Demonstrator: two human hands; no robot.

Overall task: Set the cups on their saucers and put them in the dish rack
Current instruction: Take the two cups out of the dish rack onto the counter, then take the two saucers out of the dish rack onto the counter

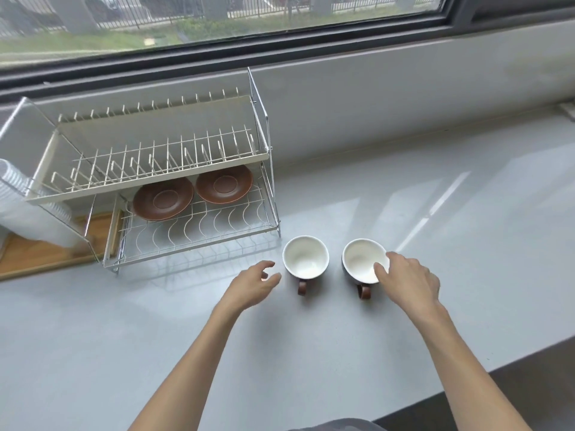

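Your two bare forearms come up from the bottom edge, and both hands are over the grey counter point(404, 213). Your left hand point(252, 286) hovers with its fingers spread and loosely curled, holding nothing; its fingertips are just beside the left cup point(305, 258), with a sliver of counter showing between them. Your right hand point(407, 278) is on the right cup point(362, 261): the thumb dips inside the white bowl against the inner wall and the other fingers lie over the rim on the far right side. Whether that pinch is closed tight on the rim, you cannot tell.

Both cups stand upright on the counter, side by side and apart, white inside, each with a brown handle pointing back toward you. Neither sits on a saucer.

Up and to the left of your left hand stands the rack point(193, 213), a two-tier wire frame whose front right leg is near the left cup. On its lower tier lie two brown saucers, touching or nearly so at their edges: the left saucer point(163, 199) and the right saucer point(224, 184). The upper tier holds only its upright prongs.

Farther left of the rack, a wooden tray point(46, 253) lies on the counter with a stack of clear plastic cups point(18, 200) resting across it.
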